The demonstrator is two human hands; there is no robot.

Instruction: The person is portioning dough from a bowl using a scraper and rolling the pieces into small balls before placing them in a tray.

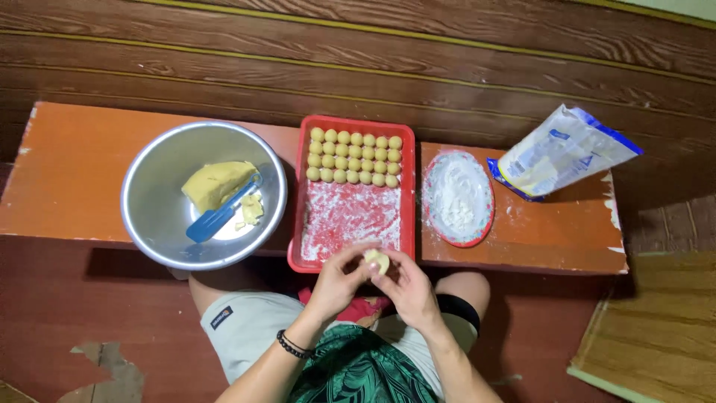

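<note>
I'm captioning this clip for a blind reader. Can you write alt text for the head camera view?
Both hands, left hand and right hand, shape a small piece of yellow dough over a floured red tray holding three rows of dough balls. A metal bowl with dough and a blue spatula sits left.

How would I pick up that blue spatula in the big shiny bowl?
Probably by the blue spatula's free lower end, which rests near the bottom of the metal bowl. Come from above the bowl's open top, on the near side. Its upper end leans against the yellow dough lump, so that end looks sticky and crowded.
</note>
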